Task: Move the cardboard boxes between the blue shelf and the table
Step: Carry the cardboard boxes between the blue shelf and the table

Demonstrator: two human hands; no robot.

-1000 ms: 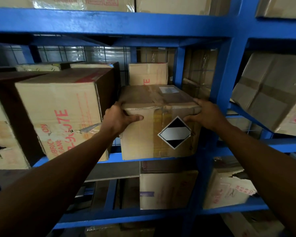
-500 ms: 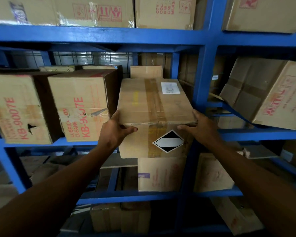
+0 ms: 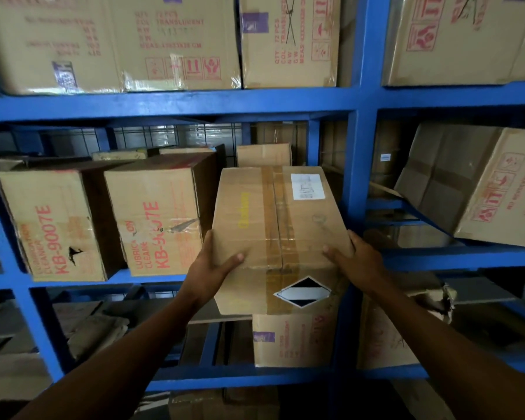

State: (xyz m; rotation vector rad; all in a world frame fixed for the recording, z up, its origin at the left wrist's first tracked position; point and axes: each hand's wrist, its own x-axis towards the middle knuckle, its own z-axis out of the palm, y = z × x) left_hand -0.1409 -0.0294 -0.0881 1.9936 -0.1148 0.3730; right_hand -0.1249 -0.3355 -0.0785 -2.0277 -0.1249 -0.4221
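A taped cardboard box (image 3: pixel 279 225) with a white label and a black-and-white diamond sticker is held in front of the blue shelf (image 3: pixel 358 189), tilted with its top toward me. My left hand (image 3: pixel 212 268) grips its near left corner, thumb on top. My right hand (image 3: pixel 355 262) grips the near right corner, thumb also on top. The box hangs out past the middle shelf's front rail, its far end still over the shelf bay.
Two boxes marked KB-9007E (image 3: pixel 155 219) (image 3: pixel 55 228) stand left of the held box. A small box (image 3: pixel 264 154) sits behind it. A tilted box (image 3: pixel 473 183) leans in the right bay. More boxes fill the top shelf (image 3: pixel 176 40) and lower shelf (image 3: pixel 294 341).
Both hands have pulled the box out of the shelf bay toward me and tipped its top into view. My view has backed away from the shelf.
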